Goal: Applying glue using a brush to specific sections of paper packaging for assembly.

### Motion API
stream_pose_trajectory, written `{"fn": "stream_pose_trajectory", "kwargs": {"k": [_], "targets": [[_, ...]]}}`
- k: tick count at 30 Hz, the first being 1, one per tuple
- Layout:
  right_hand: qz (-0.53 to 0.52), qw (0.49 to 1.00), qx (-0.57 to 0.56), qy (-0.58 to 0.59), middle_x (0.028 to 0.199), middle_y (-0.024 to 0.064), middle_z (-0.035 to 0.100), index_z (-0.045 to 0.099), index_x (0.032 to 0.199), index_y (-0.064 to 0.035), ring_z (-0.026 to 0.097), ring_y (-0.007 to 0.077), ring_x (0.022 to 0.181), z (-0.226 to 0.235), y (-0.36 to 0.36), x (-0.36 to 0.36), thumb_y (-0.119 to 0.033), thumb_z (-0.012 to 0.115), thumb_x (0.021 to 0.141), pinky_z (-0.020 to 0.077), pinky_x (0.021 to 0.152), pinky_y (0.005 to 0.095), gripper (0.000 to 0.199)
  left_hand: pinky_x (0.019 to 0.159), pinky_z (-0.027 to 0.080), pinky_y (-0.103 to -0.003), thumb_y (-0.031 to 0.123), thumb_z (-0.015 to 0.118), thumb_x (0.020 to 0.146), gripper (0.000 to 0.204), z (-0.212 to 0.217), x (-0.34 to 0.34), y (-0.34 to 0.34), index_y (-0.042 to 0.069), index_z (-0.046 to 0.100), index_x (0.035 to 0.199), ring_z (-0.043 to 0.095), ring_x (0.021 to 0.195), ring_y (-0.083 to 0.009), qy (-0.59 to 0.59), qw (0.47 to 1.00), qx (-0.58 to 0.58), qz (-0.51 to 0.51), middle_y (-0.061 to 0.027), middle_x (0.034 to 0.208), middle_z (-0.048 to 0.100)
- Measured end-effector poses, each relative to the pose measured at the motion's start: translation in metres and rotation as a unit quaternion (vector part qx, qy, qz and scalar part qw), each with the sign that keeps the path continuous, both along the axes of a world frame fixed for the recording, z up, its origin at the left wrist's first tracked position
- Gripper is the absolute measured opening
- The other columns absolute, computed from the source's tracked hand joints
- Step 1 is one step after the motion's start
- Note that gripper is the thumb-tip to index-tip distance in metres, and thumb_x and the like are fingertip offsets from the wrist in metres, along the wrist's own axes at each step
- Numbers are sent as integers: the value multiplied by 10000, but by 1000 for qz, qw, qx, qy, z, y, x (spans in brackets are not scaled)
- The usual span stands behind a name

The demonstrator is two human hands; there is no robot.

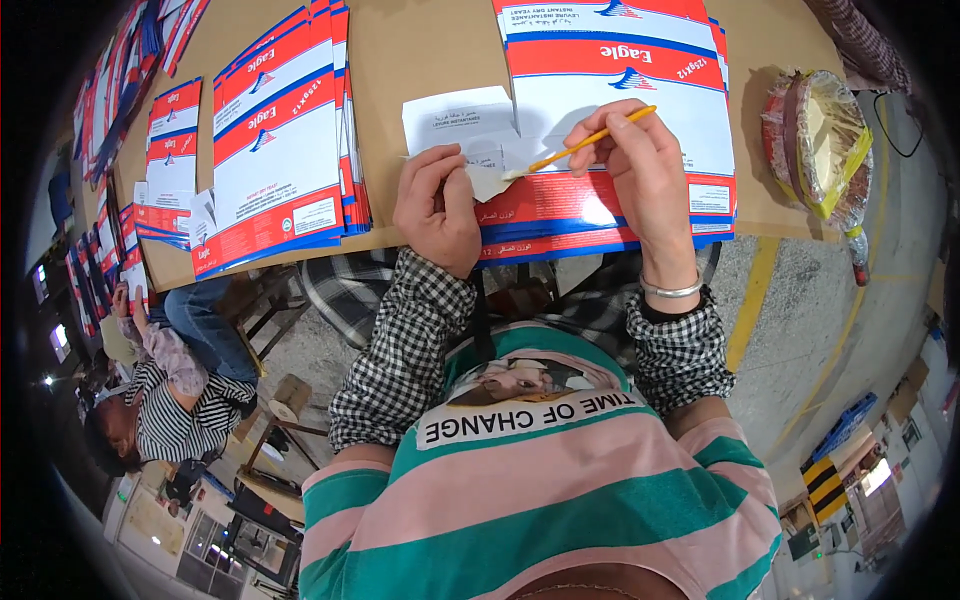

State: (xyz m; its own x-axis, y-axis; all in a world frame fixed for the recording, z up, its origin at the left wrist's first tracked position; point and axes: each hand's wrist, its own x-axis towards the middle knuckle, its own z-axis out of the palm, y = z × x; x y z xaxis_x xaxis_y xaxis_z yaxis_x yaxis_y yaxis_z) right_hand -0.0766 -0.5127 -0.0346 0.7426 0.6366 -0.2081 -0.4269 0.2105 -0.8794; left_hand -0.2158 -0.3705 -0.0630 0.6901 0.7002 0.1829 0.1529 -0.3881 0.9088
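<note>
Head view: brush (590, 140) over label (487, 172)

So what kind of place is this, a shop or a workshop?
Probably a packaging workshop. Stacks of flat printed cartons cover a brown worktable, the right hand brushes a small white label held by the left hand, and tape rolls sit nearby.

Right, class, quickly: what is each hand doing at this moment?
Left hand: closed, pinching a small white paper label.
Right hand: closed, holding a yellow-handled brush.
</note>
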Motion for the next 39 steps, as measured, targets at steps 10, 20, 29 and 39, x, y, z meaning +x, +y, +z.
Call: {"fn": "stream_pose_trajectory", "kwargs": {"k": [10,20,29,39], "targets": [[22,999,-12,-40,849,138,618,523,909,19,592,154,693,2,-3,0,-128,406,922,494,665,269,188,690,482,-258,8,514,826,118,0,1,1,-54,597,883,582,845,-187,-4,1000,0,-1,-141,989,574],[31,997,-21,-60,847,128,620,525,916,22,586,141,705,9,-1,0,-113,416,919,491,681,256,174,698,487,-285,5,518,812,113,0,2,0,-44,602,870,592,843,-221,-7,1000,7,6,-154,959,588],[51,994,-21,-92,860,117,621,526,923,27,585,130,724,13,-1,-3,-87,424,913,487,695,253,153,663,484,-280,9,524,807,111,0,0,0,-32,608,868,592,818,-212,6,1000,-12,11,-143,951,595],[49,994,-21,-98,865,108,620,525,925,25,573,120,732,20,4,-7,-76,434,907,477,705,245,137,630,480,-255,1,524,806,107,0,-2,0,-33,610,861,589,769,-184,5,999,-33,16,-139,954,595]]}}
